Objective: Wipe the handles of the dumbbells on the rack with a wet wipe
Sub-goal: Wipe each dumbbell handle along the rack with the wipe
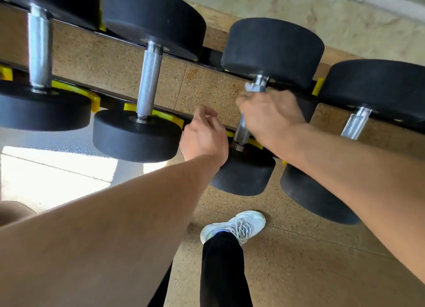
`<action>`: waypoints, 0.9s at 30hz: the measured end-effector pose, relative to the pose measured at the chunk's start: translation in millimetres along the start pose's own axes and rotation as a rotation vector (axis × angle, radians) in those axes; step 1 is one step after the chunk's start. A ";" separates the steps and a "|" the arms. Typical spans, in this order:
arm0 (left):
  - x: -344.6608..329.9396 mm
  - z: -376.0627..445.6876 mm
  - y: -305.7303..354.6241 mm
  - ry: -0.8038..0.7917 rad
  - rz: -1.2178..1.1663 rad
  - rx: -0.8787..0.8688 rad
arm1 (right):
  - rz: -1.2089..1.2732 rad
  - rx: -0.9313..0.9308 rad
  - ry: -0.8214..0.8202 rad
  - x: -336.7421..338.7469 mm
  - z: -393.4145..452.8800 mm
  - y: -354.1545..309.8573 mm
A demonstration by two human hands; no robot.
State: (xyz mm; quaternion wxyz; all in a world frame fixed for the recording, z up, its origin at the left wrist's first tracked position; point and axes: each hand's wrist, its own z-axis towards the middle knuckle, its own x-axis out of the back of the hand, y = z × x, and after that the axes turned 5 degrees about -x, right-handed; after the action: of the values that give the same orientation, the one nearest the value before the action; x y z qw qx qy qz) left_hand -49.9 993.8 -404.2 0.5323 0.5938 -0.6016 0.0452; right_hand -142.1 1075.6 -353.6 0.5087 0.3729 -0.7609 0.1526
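Observation:
Several black dumbbells with chrome handles lie across a black rack (110,101) with yellow saddles. My right hand (271,115) is wrapped round the handle (242,132) of the third dumbbell (273,51), holding a pale wet wipe (255,87) that shows at the handle's far end. My left hand (203,134) hangs beside that handle near the rack's front rail, fingers loosely curled, holding nothing. The dumbbell to the left has a bare knurled handle (149,81). Another handle (355,125) shows on the right, partly behind my right forearm.
A fourth, larger dumbbell (39,51) sits at the far left. Speckled tan rubber flooring (299,260) runs under the rack. My white sneaker (234,226) and black trouser leg stand below the rack. A bright patch of sunlight (46,175) lies on the floor at the left.

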 end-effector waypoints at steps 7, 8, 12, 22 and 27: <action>0.4 0.2 1.2 0.000 0.009 0.006 | 0.379 0.023 -0.199 -15.5 -29.0 -14.0; 0.7 -0.1 1.2 0.002 0.009 0.005 | 0.493 0.012 -0.238 -20.3 -34.4 -13.9; 0.6 -0.1 1.5 0.011 0.009 0.004 | 0.941 0.009 -0.340 -32.0 -48.1 6.1; -0.3 -0.4 3.3 0.008 0.020 0.031 | 0.283 -0.011 0.262 -4.0 -4.0 18.2; 0.6 -0.3 4.9 0.017 0.031 0.028 | 0.091 0.068 0.022 10.9 0.0 -3.1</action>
State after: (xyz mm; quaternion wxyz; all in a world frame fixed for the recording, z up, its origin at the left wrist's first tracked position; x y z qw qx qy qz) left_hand -53.3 995.0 -400.9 0.5282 0.5914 -0.6055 0.0670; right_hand -142.1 1069.0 -344.4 0.4967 0.3531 -0.7657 0.2056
